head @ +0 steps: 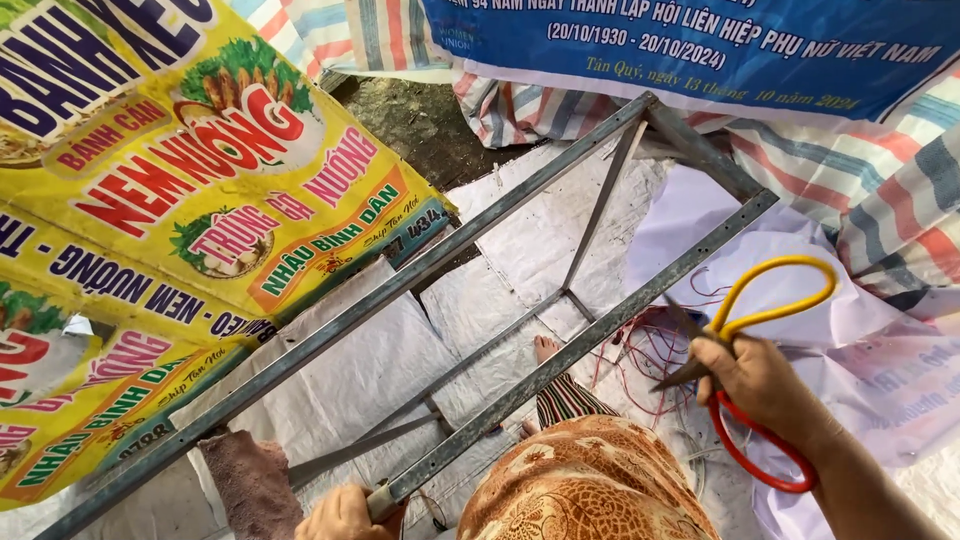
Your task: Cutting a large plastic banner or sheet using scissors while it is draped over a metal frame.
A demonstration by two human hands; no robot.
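My right hand (765,385) grips a pair of scissors (745,315) with one yellow loop handle and one red loop handle, the dark blades pointing left and slightly apart. The blades hover beside the nearer bar of a grey metal angle frame (560,360). My left hand (340,515), at the bottom edge, is closed around the lower end of that same bar. A tangle of thin red and white wires (645,355) lies on the ground under the blades. My foot (545,348) shows beneath the frame.
A big yellow printed banner (170,220) covers the left side. A blue banner (700,45) and striped tarpaulin (880,190) lie at the top and right. White woven sheeting (370,370) covers the ground. A brownish cloth (250,480) sits at bottom left.
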